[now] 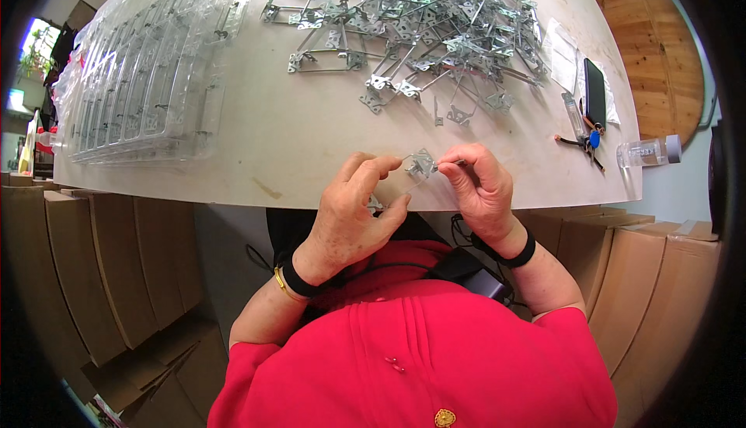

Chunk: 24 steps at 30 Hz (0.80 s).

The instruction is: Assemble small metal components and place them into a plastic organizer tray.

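Near the front edge of the table, a small silvery metal bracket (422, 165) with thin rods is between my two hands. My left hand (353, 206) curls around its left side, index fingertip and thumb apart at the rods, and a bit of metal shows inside the palm. On the other side my right hand (483, 188) is closed, thumb and index finger pinching at the bracket's right edge; a small dark piece there is mostly hidden by the fingers. Just beyond lie a loose bracket (460, 115) and a small narrow metal piece (438, 113).
A large pile of metal brackets with rods (420, 24) covers the table's far middle. Stacked clear plastic trays (155, 78) stand at left. At right are a phone (594, 94), keys with a blue tag (594, 139) and a clear bottle (645, 153). Cardboard boxes (633, 288) flank me.
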Available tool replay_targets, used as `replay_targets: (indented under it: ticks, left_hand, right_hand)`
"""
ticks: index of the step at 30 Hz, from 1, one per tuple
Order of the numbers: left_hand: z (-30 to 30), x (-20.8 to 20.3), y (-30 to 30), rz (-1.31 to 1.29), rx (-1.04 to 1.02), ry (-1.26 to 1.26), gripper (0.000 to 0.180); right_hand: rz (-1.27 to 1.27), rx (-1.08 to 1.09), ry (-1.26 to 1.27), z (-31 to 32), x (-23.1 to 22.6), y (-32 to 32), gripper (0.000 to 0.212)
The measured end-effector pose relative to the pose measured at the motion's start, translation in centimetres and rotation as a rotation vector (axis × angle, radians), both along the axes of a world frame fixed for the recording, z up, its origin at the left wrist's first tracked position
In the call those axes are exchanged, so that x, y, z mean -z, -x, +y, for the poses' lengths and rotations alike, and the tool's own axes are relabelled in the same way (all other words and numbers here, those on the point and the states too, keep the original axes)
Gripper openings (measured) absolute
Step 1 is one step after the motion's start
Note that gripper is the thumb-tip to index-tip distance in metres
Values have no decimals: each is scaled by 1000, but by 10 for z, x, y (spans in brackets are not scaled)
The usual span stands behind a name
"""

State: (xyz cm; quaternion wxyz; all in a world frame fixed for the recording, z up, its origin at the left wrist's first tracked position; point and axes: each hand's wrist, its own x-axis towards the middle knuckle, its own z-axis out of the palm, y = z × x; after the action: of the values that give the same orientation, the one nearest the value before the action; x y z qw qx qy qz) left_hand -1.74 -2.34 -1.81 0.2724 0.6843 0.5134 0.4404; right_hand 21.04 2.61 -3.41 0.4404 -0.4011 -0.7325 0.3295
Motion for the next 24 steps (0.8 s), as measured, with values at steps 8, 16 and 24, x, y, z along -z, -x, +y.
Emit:
replay_targets:
  ticks: [8, 16, 24]
  left_hand:
    - [1, 2, 2, -13, -3, -21, 51]
    - [1, 2, 2, -2, -9, -3, 51]
    - [2, 3, 1, -18, -14, -10, 51]
  right_hand:
    - [-73, 11, -45, 0, -5, 2, 13]
    - [-75, 37, -61, 0, -2, 3, 12]
    - [-94, 26, -47, -1, -8, 3, 12]
